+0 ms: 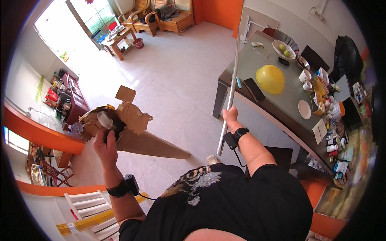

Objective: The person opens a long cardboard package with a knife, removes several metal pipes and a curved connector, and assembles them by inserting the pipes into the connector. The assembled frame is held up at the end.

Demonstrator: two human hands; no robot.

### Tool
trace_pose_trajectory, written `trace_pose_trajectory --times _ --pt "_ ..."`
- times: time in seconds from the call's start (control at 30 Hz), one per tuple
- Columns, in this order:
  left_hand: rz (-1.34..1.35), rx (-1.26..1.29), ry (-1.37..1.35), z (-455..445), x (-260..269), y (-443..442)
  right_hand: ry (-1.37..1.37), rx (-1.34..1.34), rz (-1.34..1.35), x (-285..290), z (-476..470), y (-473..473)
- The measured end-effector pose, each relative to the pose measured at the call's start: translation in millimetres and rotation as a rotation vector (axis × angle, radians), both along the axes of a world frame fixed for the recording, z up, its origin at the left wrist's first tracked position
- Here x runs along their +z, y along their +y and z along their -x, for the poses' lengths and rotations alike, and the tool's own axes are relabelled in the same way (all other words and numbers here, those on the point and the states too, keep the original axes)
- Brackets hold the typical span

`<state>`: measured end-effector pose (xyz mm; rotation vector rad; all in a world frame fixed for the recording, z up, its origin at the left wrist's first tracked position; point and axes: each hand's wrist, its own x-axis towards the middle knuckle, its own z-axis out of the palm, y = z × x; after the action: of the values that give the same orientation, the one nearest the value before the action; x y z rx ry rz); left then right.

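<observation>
My right hand is closed around a long silvery metal tube, which slants from near my body up past the table's edge. At the left stands a tall cardboard box with a torn, open top. My left hand is at that opening, its fingers on a pale rounded piece, whose kind I cannot tell. Several torn flaps hang around the opening, and the inside of the box is mostly dark.
The dining table at the right holds a yellow plastic bowl, a fruit bowl, cups and many bottles. A white slatted rack stands at the lower left. Wooden chairs and a low table are farther off.
</observation>
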<state>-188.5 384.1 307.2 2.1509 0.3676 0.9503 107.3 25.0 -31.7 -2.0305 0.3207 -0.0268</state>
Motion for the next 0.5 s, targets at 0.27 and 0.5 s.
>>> trace_pose_trajectory --times 0.27,0.5 --pt "-0.013 0.019 0.013 -12 3 -4 -0.056 -0.046 0.185 22 24 12" --pt "-0.027 -0.013 0.062 -14 7 -4 -0.033 -0.097 0.171 10 16 6"
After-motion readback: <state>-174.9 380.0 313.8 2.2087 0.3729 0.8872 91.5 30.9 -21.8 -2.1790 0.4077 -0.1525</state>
